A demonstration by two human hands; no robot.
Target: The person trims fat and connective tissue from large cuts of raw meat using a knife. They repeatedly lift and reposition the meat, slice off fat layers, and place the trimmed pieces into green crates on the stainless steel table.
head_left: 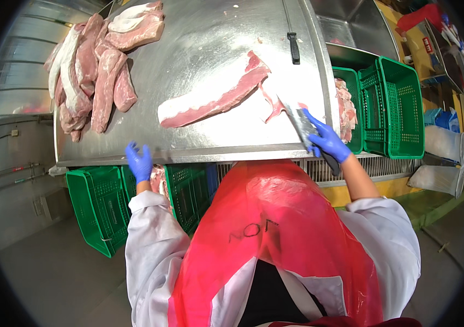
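My right hand, in a blue glove, grips a knife at the near right of the metal table. Its broad blade points up and to the left. By the tip lies a thin strip of meat trimming, which seems to touch the right end of a long slab of pork with a white fat layer. My left hand, also gloved in blue, hovers at the table's near edge with fingers apart and nothing in it.
A pile of pork slabs covers the table's far left. At the far right lies a black-handled sharpening steel. Green crates stand beyond the right edge, one holding meat pieces. More green crates sit below the near edge.
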